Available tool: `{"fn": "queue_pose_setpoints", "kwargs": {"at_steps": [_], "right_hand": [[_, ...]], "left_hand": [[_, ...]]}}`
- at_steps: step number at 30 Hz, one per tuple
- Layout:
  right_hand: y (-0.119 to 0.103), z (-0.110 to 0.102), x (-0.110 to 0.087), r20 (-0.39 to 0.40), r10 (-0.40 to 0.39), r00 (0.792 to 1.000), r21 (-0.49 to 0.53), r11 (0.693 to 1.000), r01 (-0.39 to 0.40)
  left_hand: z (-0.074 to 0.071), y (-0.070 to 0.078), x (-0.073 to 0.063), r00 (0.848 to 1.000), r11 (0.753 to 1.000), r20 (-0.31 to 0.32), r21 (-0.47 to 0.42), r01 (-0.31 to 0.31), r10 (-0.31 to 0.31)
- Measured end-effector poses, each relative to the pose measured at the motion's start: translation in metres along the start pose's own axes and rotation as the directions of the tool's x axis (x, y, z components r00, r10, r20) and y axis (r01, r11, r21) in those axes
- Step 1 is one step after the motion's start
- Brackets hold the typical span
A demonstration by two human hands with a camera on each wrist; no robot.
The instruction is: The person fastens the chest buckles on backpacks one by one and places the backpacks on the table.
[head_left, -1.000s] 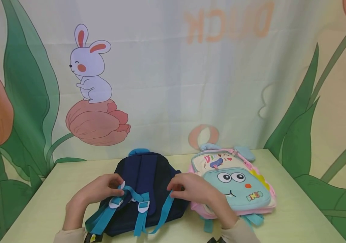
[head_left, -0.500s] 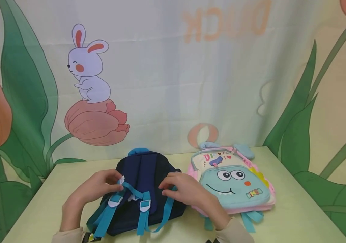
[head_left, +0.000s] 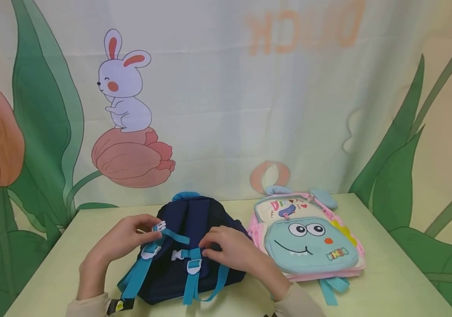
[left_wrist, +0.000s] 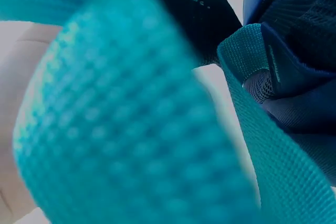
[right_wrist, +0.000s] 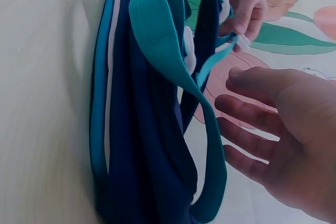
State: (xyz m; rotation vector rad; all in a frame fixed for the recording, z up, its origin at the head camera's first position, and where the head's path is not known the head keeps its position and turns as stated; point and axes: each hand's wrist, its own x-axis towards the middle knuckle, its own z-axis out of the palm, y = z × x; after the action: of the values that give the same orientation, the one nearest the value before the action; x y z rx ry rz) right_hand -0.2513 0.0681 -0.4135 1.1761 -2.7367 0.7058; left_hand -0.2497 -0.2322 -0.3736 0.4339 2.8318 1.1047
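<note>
- The navy backpack (head_left: 193,226) lies strap side up on the bench (head_left: 388,286), toward 7 o'clock in the head view.
- A white buckle end (head_left: 161,226) on a thin teal strap is raised at the pack's 10 o'clock by the left hand (head_left: 127,234); that grip is narrow, thumb and fingertips pinching the plastic.
- The other buckle end (head_left: 177,255) lies unheld near the pack's middle, at 9 o'clock from the right hand (head_left: 231,248). This grip is wide and holds nothing: the right wrist view shows thumb and fingers spread.
- The step in hand seems to centre on these two ends. It would go best with the right hand pinching plastic rather than webbing, both ends facing without a twist, and fingertips clear of the meeting faces.
- A slack teal loop (head_left: 222,278) hangs at the pack's 5 o'clock and could snag the right wrist; lifting over it looks safer.
- A pastel cartoon bag (head_left: 309,244) rests at the pack's 3 o'clock.
</note>
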Motion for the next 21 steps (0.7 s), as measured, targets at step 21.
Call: {"fn": "queue_pose_setpoints", "kwargs": {"at_steps": [21], "right_hand": [[-0.009,0.019,0.034,0.094,-0.076,0.993,-0.05,0.995,0.081]], "left_hand": [[0.002,0.001,0.005,0.992,0.997,-0.12,0.05,0.054,-0.048]]}}
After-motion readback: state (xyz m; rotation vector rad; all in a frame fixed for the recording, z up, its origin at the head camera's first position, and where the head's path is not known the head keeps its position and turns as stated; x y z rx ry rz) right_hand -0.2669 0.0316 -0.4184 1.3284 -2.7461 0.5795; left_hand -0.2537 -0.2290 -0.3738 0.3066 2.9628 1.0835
